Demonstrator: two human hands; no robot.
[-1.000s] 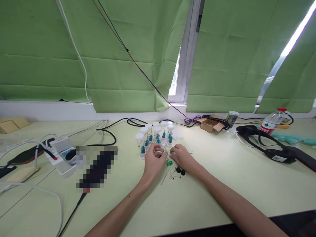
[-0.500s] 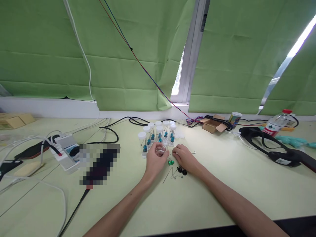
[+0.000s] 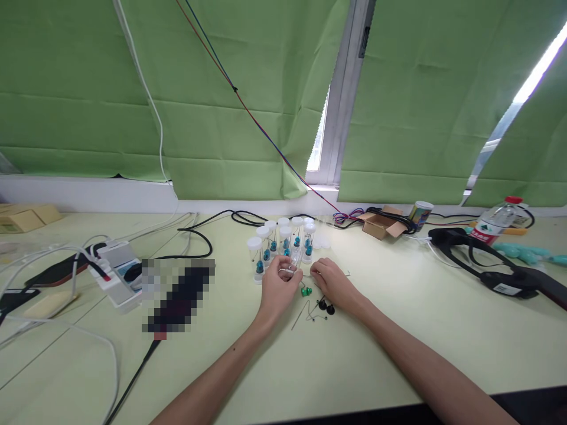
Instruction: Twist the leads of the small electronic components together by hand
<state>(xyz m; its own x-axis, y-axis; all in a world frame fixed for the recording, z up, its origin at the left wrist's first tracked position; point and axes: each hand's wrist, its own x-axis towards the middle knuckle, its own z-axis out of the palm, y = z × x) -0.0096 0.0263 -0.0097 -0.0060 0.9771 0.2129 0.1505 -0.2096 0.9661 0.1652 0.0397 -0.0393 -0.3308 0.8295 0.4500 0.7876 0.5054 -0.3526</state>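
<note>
Tubes of clear plastic with white caps and small blue pieces inside (image 3: 259,260) stood upright in a close cluster in the head view, towards the far edge of the pale green bench (image 3: 301,378). Just in front of them, the left hand (image 3: 278,284) was curled nearly closed around a clear, see-through plastic tube (image 3: 296,257), which was tilted and partly hidden by the fingers. The right hand (image 3: 332,283) rested just beside it, palm down, with its fingers bent and close together; whether they gripped anything could not be told.

Between the hands, slightly nearer the bench's front edge, lay a small glossy green piece (image 3: 306,291). Two round black pieces (image 3: 326,307) lay just beside the right hand, and thin, bent grey metal wires (image 3: 309,313) lay to their left.

Near the far edge, right of the cluster, were an open brown cardboard box (image 3: 381,226) and a colourful cylindrical can with a white lid (image 3: 420,215). Farther towards the right edge were a clear bottle with a red cap (image 3: 494,221) and a black plastic headset (image 3: 500,282). A white power strip (image 3: 119,277) lay towards the left edge, among cables.
</note>
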